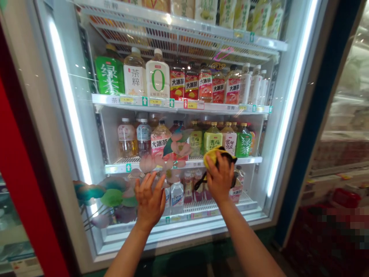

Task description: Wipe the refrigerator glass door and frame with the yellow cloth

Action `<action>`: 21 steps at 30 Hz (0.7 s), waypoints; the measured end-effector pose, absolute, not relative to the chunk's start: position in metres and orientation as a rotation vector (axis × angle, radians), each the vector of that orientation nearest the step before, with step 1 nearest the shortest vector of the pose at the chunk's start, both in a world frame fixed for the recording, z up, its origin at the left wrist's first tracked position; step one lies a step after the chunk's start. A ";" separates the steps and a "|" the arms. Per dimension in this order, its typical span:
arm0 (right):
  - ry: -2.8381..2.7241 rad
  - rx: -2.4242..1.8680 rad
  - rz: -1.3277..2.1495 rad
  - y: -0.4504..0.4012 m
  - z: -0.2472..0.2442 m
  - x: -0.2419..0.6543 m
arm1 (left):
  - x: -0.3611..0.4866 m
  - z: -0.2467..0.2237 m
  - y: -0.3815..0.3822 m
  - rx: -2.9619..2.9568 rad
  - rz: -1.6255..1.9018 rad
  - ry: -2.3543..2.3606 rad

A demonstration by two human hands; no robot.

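A glass fridge door (184, 192) fills the middle of the view, with a lotus flower decal (112, 198) on its lower left. Beside the decal's pink petals, my left hand (150, 198) rests against the glass or just off it, fingers stretched out and holding nothing. To the right, my right hand (220, 177) presses a bunched yellow and black cloth (211, 157) to the glass, its fingers bent over the fabric. A dark strip or cord dangles from the cloth on its left. My right palm is hidden.
Behind the glass, shelves (190, 102) hold rows of bottled drinks, among them a green bottle (109, 75). Bright light strips run down both sides. A red panel (23, 154) stands at left; a dark blue frame (314, 115) and another display are at right.
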State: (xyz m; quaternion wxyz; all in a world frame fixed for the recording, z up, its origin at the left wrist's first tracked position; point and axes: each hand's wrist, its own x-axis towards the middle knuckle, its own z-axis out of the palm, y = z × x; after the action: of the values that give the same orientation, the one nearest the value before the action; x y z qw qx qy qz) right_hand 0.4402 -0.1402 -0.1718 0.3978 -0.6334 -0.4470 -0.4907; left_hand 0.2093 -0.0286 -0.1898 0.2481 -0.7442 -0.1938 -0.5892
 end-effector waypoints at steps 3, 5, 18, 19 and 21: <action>-0.762 -1.616 -1.210 -0.154 -0.198 0.472 | 0.223 -0.192 -0.042 -2.077 -1.570 -0.504; -0.766 -1.631 -1.240 -0.158 -0.227 0.471 | 0.236 -0.193 -0.054 -2.131 -1.548 -0.507; -0.419 -1.577 -0.993 -0.189 -0.203 0.544 | 0.317 -0.188 -0.097 -2.343 -1.430 -0.281; -0.387 -1.587 -0.999 -0.187 -0.214 0.541 | 0.323 -0.187 -0.098 -2.352 -1.415 -0.269; -0.533 -1.653 -1.078 -0.181 -0.226 0.529 | 0.336 -0.185 -0.102 -2.368 -1.393 -0.245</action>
State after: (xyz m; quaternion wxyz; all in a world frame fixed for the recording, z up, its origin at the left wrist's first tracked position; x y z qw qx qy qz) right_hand 0.5290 -0.1813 -0.2255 0.5214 -0.6900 -0.2224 -0.4501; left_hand 0.3362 -0.1016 -0.1850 0.1906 -0.8428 -0.0872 -0.4957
